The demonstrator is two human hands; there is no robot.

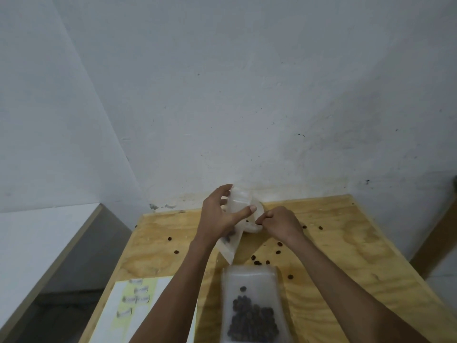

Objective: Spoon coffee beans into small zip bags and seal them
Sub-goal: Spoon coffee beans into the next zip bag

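Zip bag [236, 220] (few beans inside) upright in left hand [218, 215], above table [346, 243]

Tilted clear zip bag [235, 226], few beans inside

Plywood table [346, 243] against a white wall [222, 95]; label sheet [133, 308] at its near-left edge.

Two zip bags are showing: one bag [231, 240] held up over the far half of the table [346, 243], and one filled bag [252, 308] lying at the near edge. About eleven loose beans [257, 262] are lying scattered mid-table. One paper sheet [128, 305] is sitting at the near-left corner. Two hands are working.
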